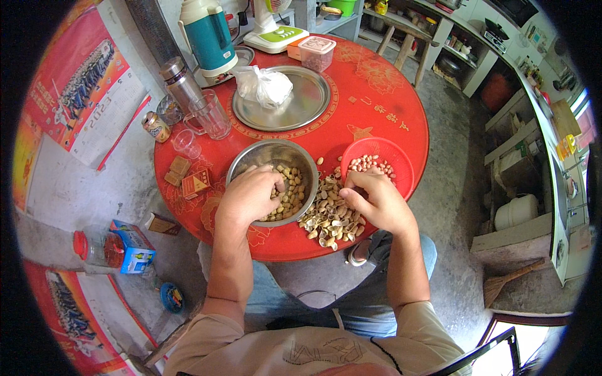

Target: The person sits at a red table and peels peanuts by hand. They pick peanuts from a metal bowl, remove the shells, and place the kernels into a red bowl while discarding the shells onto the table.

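Note:
A stainless steel bowl (311,162) with unshelled peanuts (292,192) stands before me on the round red table. My left hand (251,190) reaches over its near left rim, thumb and fingers bent down among the peanuts; the fingertips are partly hidden. To the right, a red plastic colander (405,162) contains shelled, pinkish peanut kernels (371,163). Above its near left edge, my right hand (378,197) is curled with the fingers pointing into it; whether anything is between them is hidden. A heap of peanut shells (334,214) lies between bowl and colander, partly under my right hand.
Behind the bowl, a round metal tray (308,110) bears a white plastic bag (270,87). Along the left stand a glass mug (216,117), a steel flask (181,84), a teal thermos (209,40) and a small box (196,184). A lidded plastic tub (317,54) sits farther back.

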Available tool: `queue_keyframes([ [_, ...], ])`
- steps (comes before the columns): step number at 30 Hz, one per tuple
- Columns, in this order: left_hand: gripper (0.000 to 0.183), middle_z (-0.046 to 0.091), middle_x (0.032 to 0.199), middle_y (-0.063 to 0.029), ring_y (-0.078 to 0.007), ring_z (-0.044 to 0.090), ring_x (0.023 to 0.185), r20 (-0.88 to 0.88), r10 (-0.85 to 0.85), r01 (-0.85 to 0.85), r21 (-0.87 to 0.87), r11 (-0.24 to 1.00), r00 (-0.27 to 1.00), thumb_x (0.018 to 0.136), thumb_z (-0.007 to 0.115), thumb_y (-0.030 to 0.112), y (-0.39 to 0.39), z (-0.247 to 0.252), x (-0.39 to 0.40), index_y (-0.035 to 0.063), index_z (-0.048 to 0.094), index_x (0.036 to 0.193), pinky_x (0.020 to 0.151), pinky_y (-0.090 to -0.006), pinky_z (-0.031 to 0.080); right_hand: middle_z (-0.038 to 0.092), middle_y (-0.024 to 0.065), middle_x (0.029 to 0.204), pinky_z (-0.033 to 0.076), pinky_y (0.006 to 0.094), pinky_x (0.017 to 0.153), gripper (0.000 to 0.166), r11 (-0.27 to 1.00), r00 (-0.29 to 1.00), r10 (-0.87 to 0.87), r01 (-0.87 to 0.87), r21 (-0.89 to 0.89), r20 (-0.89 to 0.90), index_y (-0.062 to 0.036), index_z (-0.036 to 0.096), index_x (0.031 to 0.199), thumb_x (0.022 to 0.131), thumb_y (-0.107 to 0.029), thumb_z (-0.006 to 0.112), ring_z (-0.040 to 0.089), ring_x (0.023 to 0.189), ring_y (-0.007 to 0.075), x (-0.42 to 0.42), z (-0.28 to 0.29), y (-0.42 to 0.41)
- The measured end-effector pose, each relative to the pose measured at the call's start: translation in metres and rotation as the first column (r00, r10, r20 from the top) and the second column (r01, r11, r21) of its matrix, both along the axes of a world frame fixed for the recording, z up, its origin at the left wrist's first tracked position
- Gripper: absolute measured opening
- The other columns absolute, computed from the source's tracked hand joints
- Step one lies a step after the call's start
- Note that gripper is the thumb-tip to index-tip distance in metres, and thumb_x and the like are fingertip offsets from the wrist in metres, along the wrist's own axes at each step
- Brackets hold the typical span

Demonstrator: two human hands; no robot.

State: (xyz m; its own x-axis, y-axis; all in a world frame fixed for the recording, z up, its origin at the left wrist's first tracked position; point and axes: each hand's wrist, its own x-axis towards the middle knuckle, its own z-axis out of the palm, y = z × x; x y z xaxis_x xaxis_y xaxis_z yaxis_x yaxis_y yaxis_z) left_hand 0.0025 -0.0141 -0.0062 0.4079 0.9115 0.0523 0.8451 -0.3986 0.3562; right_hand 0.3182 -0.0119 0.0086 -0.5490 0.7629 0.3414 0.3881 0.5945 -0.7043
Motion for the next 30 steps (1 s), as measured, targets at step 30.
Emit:
queue_keyframes([
  [30, 0.017, 0.077, 0.092, -0.0073, -0.024, 0.071, 0.081, 0.327, -0.187, 0.101, 0.264, 0.959, 0.926, 0.087, 0.091, 0.018, 0.002, 0.038, 0.028, 0.0079, 0.081, 0.097, 0.071, -0.0388, 0.056, 0.069, 0.0149, 0.081, 0.053, 0.0439, 0.083, 0.025, 0.996, 0.997, 0.039, -0.045, -0.081, -0.065, -0.0022, 0.065, 0.094, 0.108, -0.023, 0.066, 0.07, 0.079, 0.0326, 0.001, -0.002, -0.004],
])
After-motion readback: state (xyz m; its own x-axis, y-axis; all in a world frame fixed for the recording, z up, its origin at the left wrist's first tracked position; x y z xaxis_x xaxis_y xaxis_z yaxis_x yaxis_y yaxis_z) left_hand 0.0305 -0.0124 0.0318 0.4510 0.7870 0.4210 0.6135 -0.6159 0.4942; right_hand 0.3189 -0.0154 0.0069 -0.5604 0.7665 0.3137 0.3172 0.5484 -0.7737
